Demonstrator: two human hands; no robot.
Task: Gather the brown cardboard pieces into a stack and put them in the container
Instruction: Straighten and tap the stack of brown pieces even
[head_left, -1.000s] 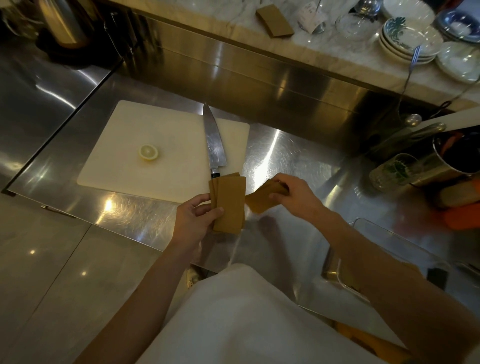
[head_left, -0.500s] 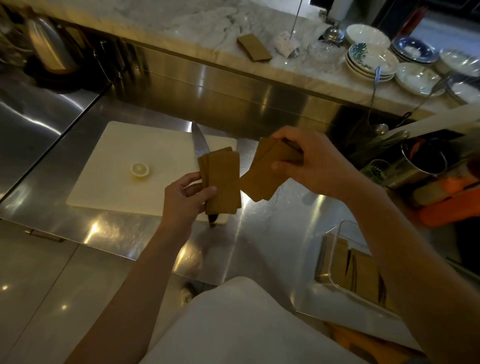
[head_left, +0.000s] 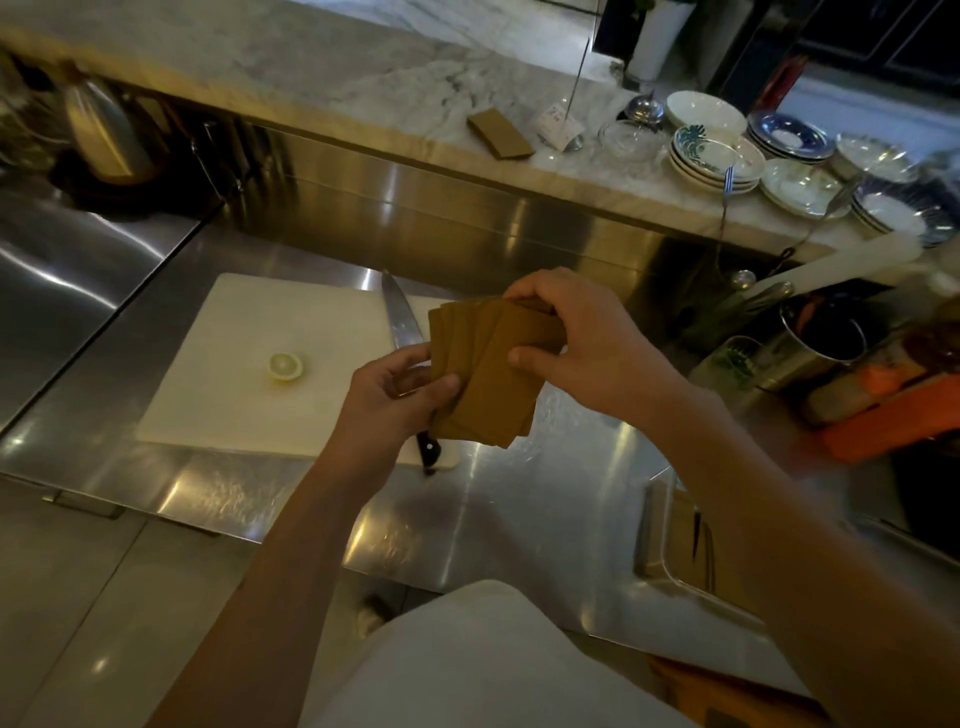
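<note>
A brushed stainless-steel counter (head_left: 519, 499) fills the head view, streaked with glare, and behind it runs a raised ledge of pale veined marble (head_left: 363, 67). On the steel to the left lies a flat, matte white cutting board (head_left: 249, 364), a rounded rectangle, with a small half of a lemon (head_left: 285, 366) cut side up near its middle and a long knife (head_left: 402, 332) along its right edge, polished blade pointing far and black handle near. Above the board's right end, both hands meet on a loose, fanned stack of brown cardboard pieces (head_left: 483, 384), thin, flat, dull rectangles with their edges not yet squared. The left hand (head_left: 389, 400) is curled around the stack's near left edge, thumb pressed on the front face. The right hand (head_left: 587, 348) grips the far right end, fingers over the top edge and thumb on the face. At the near right a clear, straight-walled container (head_left: 660, 540) sits on the steel, partly hidden by the right forearm, with more brown pieces standing inside. One further brown piece (head_left: 500, 134) lies flat on the marble ledge, beside stacked glazed plates (head_left: 714, 158).
</note>
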